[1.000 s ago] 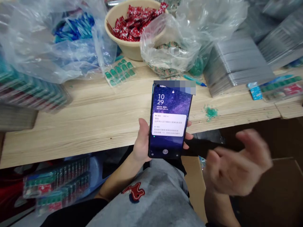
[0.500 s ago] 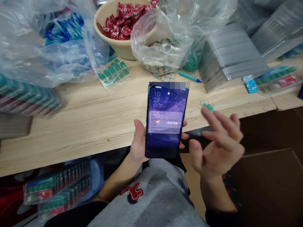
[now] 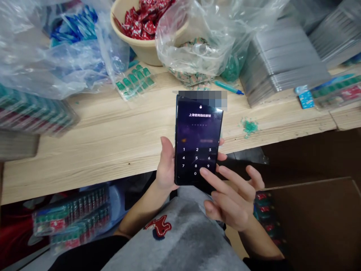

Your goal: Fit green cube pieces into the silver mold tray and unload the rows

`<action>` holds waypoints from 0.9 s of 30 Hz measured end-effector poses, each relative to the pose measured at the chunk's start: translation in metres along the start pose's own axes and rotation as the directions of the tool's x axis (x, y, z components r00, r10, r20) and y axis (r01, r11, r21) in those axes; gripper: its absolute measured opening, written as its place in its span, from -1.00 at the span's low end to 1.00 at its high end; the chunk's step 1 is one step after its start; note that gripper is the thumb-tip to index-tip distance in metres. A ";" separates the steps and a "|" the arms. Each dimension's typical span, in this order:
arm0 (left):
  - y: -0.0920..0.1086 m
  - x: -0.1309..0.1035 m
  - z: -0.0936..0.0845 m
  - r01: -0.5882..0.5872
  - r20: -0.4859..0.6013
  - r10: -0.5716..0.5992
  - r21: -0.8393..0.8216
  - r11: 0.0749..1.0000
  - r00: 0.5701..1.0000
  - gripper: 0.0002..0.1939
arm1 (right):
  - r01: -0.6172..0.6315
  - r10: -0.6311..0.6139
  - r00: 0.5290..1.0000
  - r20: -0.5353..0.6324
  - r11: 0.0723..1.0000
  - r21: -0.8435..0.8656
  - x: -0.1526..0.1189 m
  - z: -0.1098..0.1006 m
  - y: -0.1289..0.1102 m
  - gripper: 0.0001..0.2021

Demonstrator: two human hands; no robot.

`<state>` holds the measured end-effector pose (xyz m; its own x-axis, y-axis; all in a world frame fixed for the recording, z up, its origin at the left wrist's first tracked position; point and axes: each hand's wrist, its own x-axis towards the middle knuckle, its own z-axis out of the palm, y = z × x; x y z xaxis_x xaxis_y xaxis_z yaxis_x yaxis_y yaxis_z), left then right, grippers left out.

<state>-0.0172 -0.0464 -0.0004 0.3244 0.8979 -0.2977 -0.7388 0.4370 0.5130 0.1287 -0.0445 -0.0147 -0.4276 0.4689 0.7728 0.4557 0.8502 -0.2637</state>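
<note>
A dark smartphone (image 3: 194, 131) is held upright in front of my lap, its screen showing a lock page with a number keypad. My left hand (image 3: 166, 165) is wrapped around it from behind, thumb along the left edge and fingertips showing past the right edge. My right hand (image 3: 234, 195) has its fingers spread, with the index fingertip at the lower part of the screen near the 8 and 0 keys. Whether that fingertip presses the glass I cannot tell. Nothing is held in the right hand.
On the wooden table (image 3: 113, 139) lie a tray of green press-on nails (image 3: 135, 82), a blue-green pen (image 3: 229, 87) and green bits (image 3: 249, 127). Behind stand a beige tub (image 3: 146, 47) of red packets, plastic bags (image 3: 194, 56) and stacked clear cases (image 3: 284, 60). A cardboard box (image 3: 316, 218) is lower right.
My right hand has moved left and inward, bringing its index finger to the phone. The screen has switched from the clock and notifications to the keypad. My left hand still holds the phone.
</note>
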 end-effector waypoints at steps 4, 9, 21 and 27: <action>-0.002 0.001 -0.002 -0.078 0.066 0.080 -0.038 0.996 0.995 -0.15 | 0.015 -0.014 1.000 0.022 0.999 -0.044 0.002 0.003 -0.001 -0.64; -0.004 0.000 -0.003 -0.114 0.127 0.123 -0.083 0.990 0.984 -0.18 | -0.070 0.070 0.997 0.016 0.997 -0.044 0.001 -0.002 0.002 -0.63; -0.005 0.002 -0.001 -0.167 0.047 0.170 -0.068 0.984 0.984 -0.27 | -0.152 0.152 0.988 0.003 0.988 0.024 0.003 0.000 0.007 -0.66; -0.005 0.004 -0.002 -0.103 0.129 0.115 -0.098 0.990 0.985 -0.24 | -0.135 0.135 0.990 0.027 0.991 0.004 0.005 -0.006 0.009 -0.64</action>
<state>-0.0137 -0.0450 -0.0056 0.3105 0.9416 -0.1303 -0.8225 0.3348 0.4597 0.1349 -0.0359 -0.0098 -0.3834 0.5857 0.7141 0.5060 0.7801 -0.3681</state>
